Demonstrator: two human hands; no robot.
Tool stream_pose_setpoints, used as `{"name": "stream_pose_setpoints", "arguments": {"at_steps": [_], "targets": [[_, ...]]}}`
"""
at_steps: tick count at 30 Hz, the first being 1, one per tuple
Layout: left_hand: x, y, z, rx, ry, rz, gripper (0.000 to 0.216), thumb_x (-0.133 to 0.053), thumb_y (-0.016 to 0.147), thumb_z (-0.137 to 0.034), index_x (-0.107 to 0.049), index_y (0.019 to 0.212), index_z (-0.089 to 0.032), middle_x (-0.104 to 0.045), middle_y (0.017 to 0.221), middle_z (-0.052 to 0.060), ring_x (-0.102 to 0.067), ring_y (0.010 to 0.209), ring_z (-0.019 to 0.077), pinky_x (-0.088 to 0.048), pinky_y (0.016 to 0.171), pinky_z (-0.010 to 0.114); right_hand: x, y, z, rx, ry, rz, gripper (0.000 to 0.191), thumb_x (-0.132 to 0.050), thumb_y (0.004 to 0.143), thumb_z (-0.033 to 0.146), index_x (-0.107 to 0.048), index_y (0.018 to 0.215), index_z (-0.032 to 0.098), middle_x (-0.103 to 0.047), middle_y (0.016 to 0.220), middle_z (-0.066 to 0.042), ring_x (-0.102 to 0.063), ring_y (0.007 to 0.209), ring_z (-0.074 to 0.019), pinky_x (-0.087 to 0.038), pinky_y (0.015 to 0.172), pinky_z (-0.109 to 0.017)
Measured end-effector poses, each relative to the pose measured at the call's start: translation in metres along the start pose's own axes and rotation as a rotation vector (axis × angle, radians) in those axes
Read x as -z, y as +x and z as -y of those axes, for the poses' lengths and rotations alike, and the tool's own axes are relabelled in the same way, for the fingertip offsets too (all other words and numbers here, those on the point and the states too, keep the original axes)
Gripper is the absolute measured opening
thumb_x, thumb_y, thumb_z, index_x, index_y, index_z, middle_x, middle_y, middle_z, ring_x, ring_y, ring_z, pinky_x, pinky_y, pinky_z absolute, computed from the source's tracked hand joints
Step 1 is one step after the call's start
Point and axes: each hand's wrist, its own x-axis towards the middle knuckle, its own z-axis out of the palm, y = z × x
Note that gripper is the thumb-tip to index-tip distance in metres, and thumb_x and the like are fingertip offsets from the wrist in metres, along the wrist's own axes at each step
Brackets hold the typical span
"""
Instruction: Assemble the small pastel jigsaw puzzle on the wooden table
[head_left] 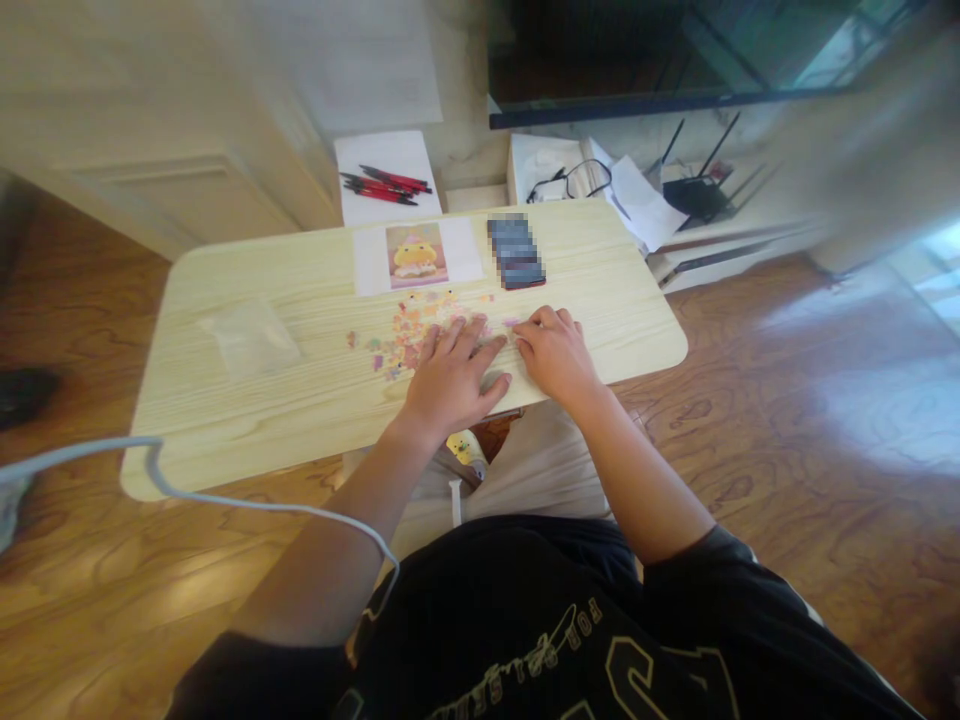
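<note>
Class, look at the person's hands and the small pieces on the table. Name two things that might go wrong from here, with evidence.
1. The left hand lies spread over part of the scattered pieces; a careless sweep might push some off the near edge of the table.
2. A pale cable crosses the left forearm in this view; it might snag if that arm moves.

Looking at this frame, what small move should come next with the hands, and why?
Probably lift the left hand slightly aside: it lies spread over part of the scattered puzzle pieces, hiding some from view. The right hand, fingers drawn together, is at the right edge of the scatter; whether it grips a piece is too small to tell.
</note>
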Motion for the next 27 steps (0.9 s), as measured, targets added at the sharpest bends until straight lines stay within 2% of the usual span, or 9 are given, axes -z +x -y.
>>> {"name": "stream_pose_setpoints", "arguments": {"at_steps": [7,12,19,23,27], "targets": [[0.002,-0.001,0.004,0.003,-0.015,-0.029,0.060,-0.052,0.102,-0.053,-0.055,0.155,-0.025,-0.039,0.173,0.010,-0.033,0.161,0.0381,-0.020,0.133,0.064,-0.004,0.005,-0.005,-0.021,0.078,-0.029,0.026,-0.059,0.102,0.026,-0.071,0.125,0.020,-0.063,0.129,-0.016,-0.054,0.120,-0.0357,-0.049,0.099,-0.050],[0.002,-0.001,0.003,0.002,-0.035,-0.044,0.054,-0.054,0.101,-0.050,-0.062,0.148,-0.025,-0.042,0.171,0.011,-0.035,0.160,0.0389,-0.022,0.133,0.065,-0.006,0.006,-0.007,-0.026,0.117,-0.049,0.021,-0.062,0.100,0.025,-0.073,0.117,0.021,-0.064,0.125,-0.015,-0.056,0.118,-0.0352,-0.050,0.101,-0.051],[0.002,0.000,0.003,-0.006,-0.035,-0.046,0.053,-0.054,0.101,-0.050,-0.062,0.147,-0.025,-0.043,0.171,0.011,-0.036,0.160,0.0385,-0.022,0.132,0.065,-0.006,0.009,-0.009,-0.029,0.140,-0.045,0.025,-0.063,0.100,0.027,-0.073,0.121,0.020,-0.064,0.123,-0.016,-0.056,0.117,-0.0349,-0.048,0.104,-0.051],[0.003,0.000,0.005,0.003,-0.025,-0.061,0.053,-0.053,0.102,-0.049,-0.061,0.148,-0.023,-0.044,0.169,0.012,-0.037,0.159,0.0376,-0.025,0.132,0.063,-0.005,0.010,-0.011,-0.031,0.181,-0.062,0.017,-0.066,0.097,0.023,-0.071,0.112,0.020,-0.065,0.119,-0.014,-0.058,0.113,-0.0321,-0.048,0.101,-0.046],[0.002,0.005,0.004,0.008,-0.026,-0.093,0.051,-0.054,0.102,-0.047,-0.063,0.146,-0.022,-0.048,0.166,0.013,-0.040,0.156,0.0361,-0.026,0.131,0.062,-0.004,0.009,-0.014,0.045,0.287,-0.065,0.008,-0.065,0.095,0.016,-0.068,0.101,0.021,-0.067,0.104,-0.008,-0.062,0.100,-0.0256,-0.049,0.093,-0.038]]}}
